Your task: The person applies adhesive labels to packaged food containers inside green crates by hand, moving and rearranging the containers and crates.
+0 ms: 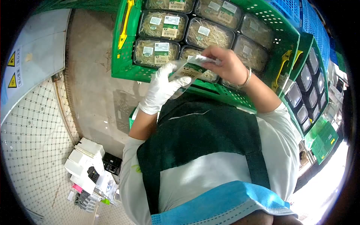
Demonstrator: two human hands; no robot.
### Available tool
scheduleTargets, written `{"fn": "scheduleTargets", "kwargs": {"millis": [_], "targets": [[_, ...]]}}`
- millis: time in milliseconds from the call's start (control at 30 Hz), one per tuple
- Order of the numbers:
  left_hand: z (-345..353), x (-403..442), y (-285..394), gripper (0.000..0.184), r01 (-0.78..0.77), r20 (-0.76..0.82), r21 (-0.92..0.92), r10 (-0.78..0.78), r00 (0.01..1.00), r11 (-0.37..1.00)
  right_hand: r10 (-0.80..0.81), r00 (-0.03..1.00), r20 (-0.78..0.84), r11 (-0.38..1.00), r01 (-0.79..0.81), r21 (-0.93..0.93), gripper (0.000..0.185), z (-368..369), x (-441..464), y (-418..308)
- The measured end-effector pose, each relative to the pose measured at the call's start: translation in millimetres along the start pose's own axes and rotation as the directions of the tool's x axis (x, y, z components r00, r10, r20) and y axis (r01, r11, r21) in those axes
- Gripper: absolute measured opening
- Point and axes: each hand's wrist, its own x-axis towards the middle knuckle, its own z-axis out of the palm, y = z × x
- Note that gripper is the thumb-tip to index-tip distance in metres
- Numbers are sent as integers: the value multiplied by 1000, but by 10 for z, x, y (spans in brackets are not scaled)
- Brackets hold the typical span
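Note:
My left hand, in a white glove, grips a sheet of printed labels with green and beige print. My bare right hand, with a bracelet at its wrist, pinches the upper right end of the same sheet. Both hands are over the near edge of a green crate. Inside it stand several clear-lidded packs of sprouts in rows. A pack at the left bears a white label and a green and beige label; a middle pack shows only a small white label.
Yellow handles sit on the crate's ends. At the right, another green crate holds several dark packs, with blue crates behind. White boxes stand on the floor at the lower left. A white panel bears warning signs.

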Motion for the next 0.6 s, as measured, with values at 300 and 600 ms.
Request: {"fn": "scheduleTargets", "kwargs": {"millis": [300,600], "targets": [[141,-178,-254,9,120,-3,-465,-138,990,877,147,900,-410,929,-268,-254,19,-422,-3,630],[-52,-377,-525,19,180,34,-627,-203,979,758,287,885,-367,304,-447,-841,63,-44,58,1376]]}}
